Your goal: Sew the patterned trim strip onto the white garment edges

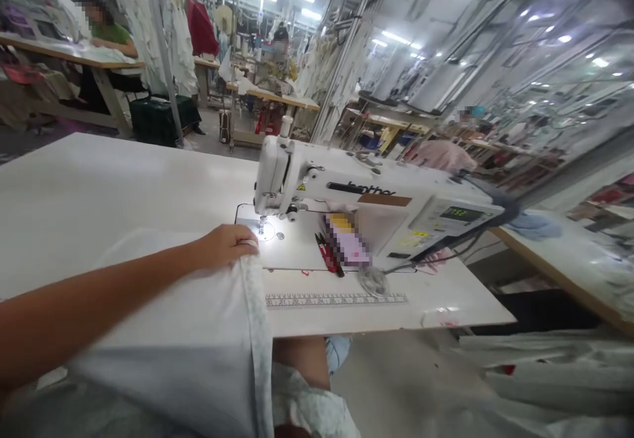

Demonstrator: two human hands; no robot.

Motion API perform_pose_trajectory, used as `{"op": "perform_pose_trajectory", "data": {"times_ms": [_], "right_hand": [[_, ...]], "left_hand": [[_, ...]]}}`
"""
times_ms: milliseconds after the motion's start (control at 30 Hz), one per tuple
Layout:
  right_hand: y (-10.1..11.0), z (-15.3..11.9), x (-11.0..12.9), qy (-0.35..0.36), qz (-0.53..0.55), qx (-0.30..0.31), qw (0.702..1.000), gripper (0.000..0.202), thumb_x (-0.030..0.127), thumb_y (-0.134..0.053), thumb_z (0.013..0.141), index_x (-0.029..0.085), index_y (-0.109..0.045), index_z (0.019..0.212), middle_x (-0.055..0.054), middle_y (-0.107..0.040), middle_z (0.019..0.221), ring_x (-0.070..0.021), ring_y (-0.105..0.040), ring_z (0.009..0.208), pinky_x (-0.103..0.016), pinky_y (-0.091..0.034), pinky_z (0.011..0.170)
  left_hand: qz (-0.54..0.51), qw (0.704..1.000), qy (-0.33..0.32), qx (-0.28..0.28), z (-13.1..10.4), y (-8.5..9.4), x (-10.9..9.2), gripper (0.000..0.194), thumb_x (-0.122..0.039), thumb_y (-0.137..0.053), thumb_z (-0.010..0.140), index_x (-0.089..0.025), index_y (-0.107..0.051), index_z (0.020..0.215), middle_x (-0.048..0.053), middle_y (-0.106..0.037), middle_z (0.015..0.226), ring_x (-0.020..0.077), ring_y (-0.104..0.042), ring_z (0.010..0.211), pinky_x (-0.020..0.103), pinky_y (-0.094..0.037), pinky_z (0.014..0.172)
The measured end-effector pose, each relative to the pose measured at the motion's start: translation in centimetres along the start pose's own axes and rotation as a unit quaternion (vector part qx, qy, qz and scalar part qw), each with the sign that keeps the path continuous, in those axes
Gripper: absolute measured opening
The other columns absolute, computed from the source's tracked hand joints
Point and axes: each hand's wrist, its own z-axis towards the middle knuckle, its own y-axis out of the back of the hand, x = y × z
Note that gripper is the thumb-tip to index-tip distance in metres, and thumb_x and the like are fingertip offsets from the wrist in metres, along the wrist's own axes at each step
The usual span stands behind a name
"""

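My left hand (230,245) is closed on the edge of a white cloth (198,312), its fingertips close to the needle and presser foot (262,226) of a white sewing machine (341,187). A pale patterned strip (257,319) runs along the cloth's right edge, and the cloth drapes over the table's front edge toward my lap. The needle lamp is lit; the fingertips partly cover the needle plate. A small patch of skin at the bottom edge may be my right hand, but its fingers are hidden.
On the white table (148,187) lie a pixelated phone (349,240), dark-handled thread snips (327,253) and a clear round object (374,281). A printed ruler (337,300) runs along the front. Light cloth (549,365) lies lower right. Other people sit at machines behind.
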Motion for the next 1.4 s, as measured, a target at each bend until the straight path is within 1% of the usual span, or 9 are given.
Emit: {"op": "perform_pose_trajectory", "data": {"times_ms": [133,200,300,433,700,933,1133,1300,1400], "right_hand": [[4.7,-1.5,0.6,-0.028,0.052,-0.011,0.998,0.029,0.045,-0.047,0.092,0.03,-0.072,0.093,-0.006,-0.068,0.077,-0.0219,-0.066,0.073,-0.031,-0.051,0.063],[6.2,-0.2,1.4,-0.073,0.158,-0.078,0.982,0.027,0.044,-0.048,0.094,0.026,-0.067,0.1,-0.006,-0.069,0.09,-0.0203,-0.065,0.08,-0.03,-0.052,0.067],[6.5,4.3,2.7,-0.069,0.331,-0.139,0.931,0.037,0.043,-0.062,0.087,0.027,-0.056,0.119,-0.006,-0.065,0.109,-0.0196,-0.062,0.095,-0.033,-0.05,0.081],[4.7,8.7,3.3,-0.085,0.438,-0.084,0.891,0.051,0.037,-0.07,0.08,0.025,-0.046,0.123,0.0,-0.062,0.087,-0.0158,-0.059,0.076,-0.029,-0.048,0.067],[3.6,8.8,2.8,-0.053,0.263,-0.131,0.954,0.043,0.029,-0.061,0.084,0.022,-0.044,0.123,0.002,-0.056,0.081,-0.0151,-0.055,0.073,-0.03,-0.047,0.069],[4.4,9.0,3.0,-0.076,0.286,-0.106,0.949,0.038,0.033,-0.056,0.088,0.022,-0.043,0.122,0.0,-0.058,0.085,-0.0157,-0.058,0.075,-0.029,-0.047,0.066],[6.0,9.9,3.4,-0.105,0.246,-0.055,0.962,0.039,0.032,-0.053,0.089,0.022,-0.039,0.124,0.003,-0.06,0.078,-0.0151,-0.057,0.065,-0.027,-0.044,0.057],[7.7,11.7,3.4,-0.117,0.017,-0.013,0.993,0.031,0.025,-0.052,0.09,0.022,-0.046,0.12,0.003,-0.062,0.07,-0.0171,-0.06,0.059,-0.028,-0.043,0.054],[8.2,12.3,3.4,-0.062,-0.181,0.002,0.982,0.012,0.022,-0.056,0.09,0.022,-0.059,0.102,0.0,-0.065,0.069,-0.0194,-0.062,0.063,-0.028,-0.04,0.055]], "left_hand": [[-0.106,0.994,0.0,-0.003,-0.6,0.2,-0.8,0.019,-0.037,-0.063,0.083,-0.019,-0.069,0.084,-0.001,-0.067,0.079,0.0135,-0.06,0.073,0.023,-0.045,0.066],[-0.135,0.991,-0.002,-0.005,-0.9,0.7,-1.3,0.017,-0.035,-0.065,0.082,-0.019,-0.069,0.084,-0.001,-0.065,0.076,0.012,-0.058,0.07,0.022,-0.044,0.064],[-0.153,0.988,-0.015,-0.013,-1.2,1.2,-1.6,0.015,-0.033,-0.066,0.082,-0.019,-0.069,0.084,-0.002,-0.064,0.076,0.0109,-0.057,0.069,0.021,-0.044,0.064],[-0.158,0.987,-0.013,-0.039,-1.4,1.6,-1.5,0.015,-0.032,-0.066,0.081,-0.017,-0.069,0.083,-0.001,-0.064,0.076,0.0104,-0.056,0.069,0.021,-0.043,0.064],[-0.122,0.992,0.028,-0.007,-1.0,2.5,-1.6,0.016,-0.033,-0.072,0.075,-0.02,-0.072,0.085,-0.002,-0.067,0.078,0.011,-0.056,0.068,0.022,-0.042,0.063],[-0.094,0.992,0.044,-0.07,-0.6,2.8,-0.7,0.016,-0.033,-0.066,0.078,-0.019,-0.072,0.08,-0.001,-0.066,0.073,0.0132,-0.059,0.07,0.023,-0.045,0.066],[-0.045,0.995,0.072,-0.056,1.1,2.6,0.2,0.017,-0.035,-0.064,0.08,-0.02,-0.072,0.08,-0.003,-0.066,0.073,0.013,-0.059,0.069,0.022,-0.044,0.064],[0.049,0.997,0.049,-0.016,3.8,1.4,2.4,0.015,-0.034,-0.063,0.081,-0.021,-0.07,0.08,-0.002,-0.069,0.08,0.0161,-0.062,0.075,0.024,-0.045,0.067],[0.085,0.995,0.034,-0.046,4.7,1.0,3.1,0.018,-0.032,-0.073,0.075,-0.018,-0.067,0.085,0.003,-0.067,0.092,0.0217,-0.059,0.09,0.032,-0.045,0.082]]}}
